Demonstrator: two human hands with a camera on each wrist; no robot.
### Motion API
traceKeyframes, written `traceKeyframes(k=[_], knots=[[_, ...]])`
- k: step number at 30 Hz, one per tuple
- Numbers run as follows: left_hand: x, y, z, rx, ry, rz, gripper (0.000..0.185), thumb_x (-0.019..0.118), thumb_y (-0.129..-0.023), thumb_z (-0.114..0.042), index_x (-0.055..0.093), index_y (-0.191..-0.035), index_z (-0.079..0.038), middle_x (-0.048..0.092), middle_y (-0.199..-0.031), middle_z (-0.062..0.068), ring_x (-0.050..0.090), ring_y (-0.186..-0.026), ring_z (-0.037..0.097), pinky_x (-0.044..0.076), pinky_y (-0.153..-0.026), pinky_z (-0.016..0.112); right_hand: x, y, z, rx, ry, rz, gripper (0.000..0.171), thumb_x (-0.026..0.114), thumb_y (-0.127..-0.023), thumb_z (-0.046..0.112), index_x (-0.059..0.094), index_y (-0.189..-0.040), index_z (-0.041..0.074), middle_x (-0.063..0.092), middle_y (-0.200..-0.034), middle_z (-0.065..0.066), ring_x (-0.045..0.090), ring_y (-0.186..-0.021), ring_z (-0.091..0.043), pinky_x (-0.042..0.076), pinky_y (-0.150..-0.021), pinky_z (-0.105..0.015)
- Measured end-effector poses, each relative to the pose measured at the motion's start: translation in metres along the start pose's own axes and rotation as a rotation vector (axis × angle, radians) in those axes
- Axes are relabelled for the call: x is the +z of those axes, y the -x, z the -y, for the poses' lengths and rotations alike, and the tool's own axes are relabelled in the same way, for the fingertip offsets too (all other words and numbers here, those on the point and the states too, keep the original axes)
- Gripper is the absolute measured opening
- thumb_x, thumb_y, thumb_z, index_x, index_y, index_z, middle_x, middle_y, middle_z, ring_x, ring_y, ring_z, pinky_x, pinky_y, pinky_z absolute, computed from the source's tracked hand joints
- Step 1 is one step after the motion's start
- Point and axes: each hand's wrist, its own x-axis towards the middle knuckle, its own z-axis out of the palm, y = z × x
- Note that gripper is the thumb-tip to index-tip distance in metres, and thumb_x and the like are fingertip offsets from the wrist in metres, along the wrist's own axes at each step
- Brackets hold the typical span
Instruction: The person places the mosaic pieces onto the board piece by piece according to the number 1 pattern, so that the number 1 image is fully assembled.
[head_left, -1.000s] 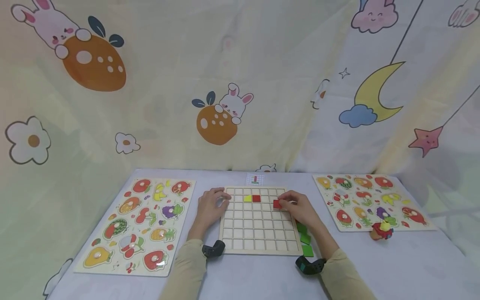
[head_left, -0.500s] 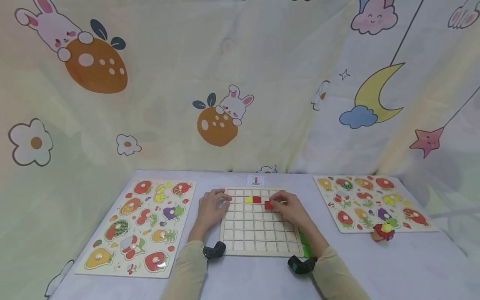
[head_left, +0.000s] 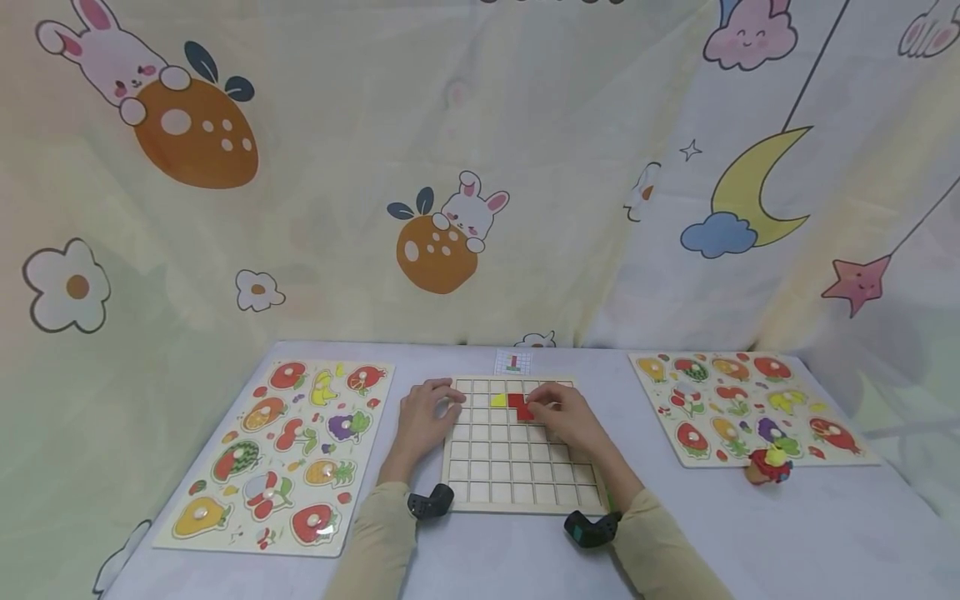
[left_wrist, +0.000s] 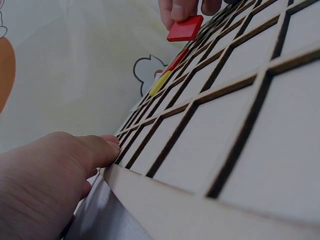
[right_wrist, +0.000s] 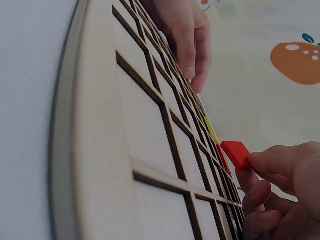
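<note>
My right hand [head_left: 564,412] pinches a small red square tile [right_wrist: 235,154] between thumb and fingertips. In the right wrist view the tile is tilted and raised a little over the wooden grid board [head_left: 498,472]. Past it, a yellow tile [head_left: 498,400] and another red tile [head_left: 515,400] lie side by side in cells of the second row. My left hand [head_left: 424,421] rests at the board's left edge, near the upper left corner, with the thumb [left_wrist: 102,151] stretched to the frame. The undersides of its other fingers are mostly hidden.
Fruit puzzle boards stand on both sides, left [head_left: 281,467] and right [head_left: 738,454]. A small printed pattern card [head_left: 513,362] lies behind the grid. A cupcake-like toy [head_left: 768,465] sits at the right board's front edge. Green tiles beside the grid are mostly hidden by my right arm.
My right hand has carried the red tile leftward over the grid, from near its right side to beside the placed red tile. My left hand has stayed put.
</note>
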Motion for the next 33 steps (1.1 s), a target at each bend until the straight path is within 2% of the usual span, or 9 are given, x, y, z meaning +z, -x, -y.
traceKeyframes(k=[7, 17, 25, 33], knots=[[-0.001, 0.001, -0.001, 0.0, 0.007, 0.002, 0.01, 0.067, -0.086, -0.021, 0.071, -0.095, -0.023, 0.059, -0.131, 0.004, 0.049, -0.121, 0.031, 0.033, -0.1, 0.053, 0.005, -0.001, 0.002, -0.002, 0.0, 0.001, 0.011, 0.063, -0.088, 0.017, 0.066, -0.098, 0.013, 0.067, -0.095, 0.0, 0.055, -0.086, -0.016, 0.045, -0.075, -0.027], [-0.001, 0.0, -0.001, 0.012, 0.002, -0.007, 0.01, 0.067, -0.085, -0.02, 0.071, -0.094, -0.023, 0.06, -0.129, 0.005, 0.05, -0.119, 0.031, 0.034, -0.098, 0.053, 0.01, -0.003, 0.0, -0.01, -0.001, 0.004, 0.006, 0.064, -0.088, 0.017, 0.066, -0.094, 0.017, 0.067, -0.09, 0.004, 0.056, -0.086, -0.015, 0.045, -0.078, -0.028], [-0.001, 0.0, -0.002, -0.001, -0.003, -0.001, 0.01, 0.067, -0.086, -0.021, 0.071, -0.095, -0.023, 0.059, -0.13, 0.004, 0.05, -0.119, 0.031, 0.034, -0.099, 0.052, 0.012, -0.002, 0.0, -0.04, 0.018, 0.0, 0.005, 0.064, -0.088, 0.017, 0.065, -0.093, 0.017, 0.065, -0.087, 0.004, 0.053, -0.082, -0.014, 0.044, -0.073, -0.028], [0.0, 0.0, -0.001, 0.009, 0.003, -0.008, 0.01, 0.067, -0.085, -0.02, 0.071, -0.094, -0.023, 0.059, -0.13, 0.005, 0.051, -0.119, 0.032, 0.034, -0.098, 0.053, 0.015, -0.002, 0.001, -0.028, 0.056, -0.013, 0.006, 0.066, -0.087, 0.018, 0.066, -0.092, 0.017, 0.065, -0.089, 0.003, 0.051, -0.075, -0.015, 0.043, -0.067, -0.027]])
